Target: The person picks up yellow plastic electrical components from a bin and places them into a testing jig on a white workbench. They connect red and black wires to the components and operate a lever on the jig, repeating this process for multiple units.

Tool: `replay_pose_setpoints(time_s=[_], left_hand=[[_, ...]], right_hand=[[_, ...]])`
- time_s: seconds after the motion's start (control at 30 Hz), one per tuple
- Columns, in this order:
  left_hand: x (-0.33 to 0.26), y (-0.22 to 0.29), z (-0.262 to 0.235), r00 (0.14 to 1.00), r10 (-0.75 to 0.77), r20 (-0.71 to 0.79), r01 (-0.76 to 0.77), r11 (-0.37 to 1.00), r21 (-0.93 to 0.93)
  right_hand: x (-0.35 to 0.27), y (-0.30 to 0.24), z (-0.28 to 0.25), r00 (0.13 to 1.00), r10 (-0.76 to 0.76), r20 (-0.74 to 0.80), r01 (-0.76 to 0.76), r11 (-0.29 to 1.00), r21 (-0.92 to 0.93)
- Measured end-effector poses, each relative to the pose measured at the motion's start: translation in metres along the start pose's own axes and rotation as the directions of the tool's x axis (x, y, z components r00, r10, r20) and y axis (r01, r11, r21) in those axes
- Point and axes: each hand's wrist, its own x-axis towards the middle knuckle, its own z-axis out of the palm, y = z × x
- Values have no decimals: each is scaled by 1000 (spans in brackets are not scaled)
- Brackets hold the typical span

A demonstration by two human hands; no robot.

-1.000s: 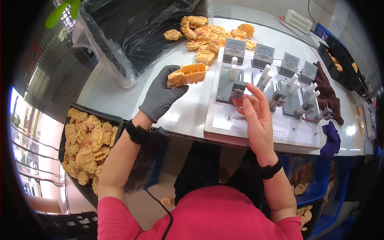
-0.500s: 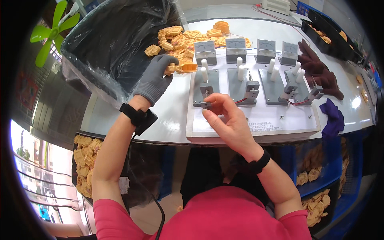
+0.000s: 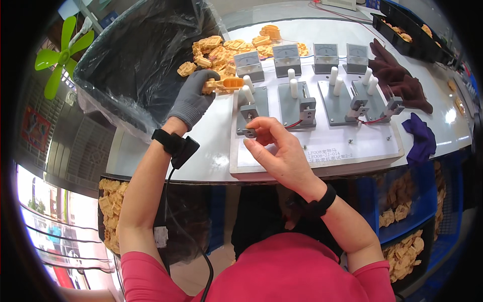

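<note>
My left hand (image 3: 193,98), in a grey knit glove, grips a yellow-orange plastic part (image 3: 229,83) whose hollow end points right. That end lies close beside the white posts (image 3: 248,94) of the leftmost grey test fixture (image 3: 260,106). My bare right hand (image 3: 282,151) is at the front of this fixture. Its thumb and forefinger close around a small grey block (image 3: 249,133) at the fixture's front end. Behind the fixture stands a grey dial meter (image 3: 249,64). The fingertips of my left hand are partly hidden behind the part.
More fixtures (image 3: 297,105) with posts and meters line the white board (image 3: 271,168) to the right. A pile of yellow-orange parts (image 3: 221,53) lies behind my left hand, beside a black-lined bin (image 3: 126,65). Purple cloth (image 3: 418,138) and brown cloth (image 3: 397,80) lie at the right.
The whole view has shifted slightly. Relative to the fixture, the plastic part in my left hand has come a little nearer the white posts. My right hand stays at the grey block.
</note>
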Motion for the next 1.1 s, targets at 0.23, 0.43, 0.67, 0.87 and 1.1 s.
replay_pose_setpoints(time_s=[0.23,0.43,0.67,0.87,1.1], left_hand=[[21,-2,-3,996,85,-3,-85,996,-29],[32,4,-7,977,214,0,-214,976,26],[49,-30,-1,958,-47,282,158,908,-387],[62,-44,3,873,-230,431,430,781,-454],[69,-58,6,872,-193,450,401,808,-432]], right_hand=[[0,1,0,1000,5,-4,-5,1000,-12],[0,1,-1,1000,1,-8,-2,1000,-22],[0,-1,0,1000,0,-7,-1,1000,-24],[1,-2,-2,1000,2,-5,-2,1000,-26],[0,0,-1,1000,-12,-10,12,999,-34]])
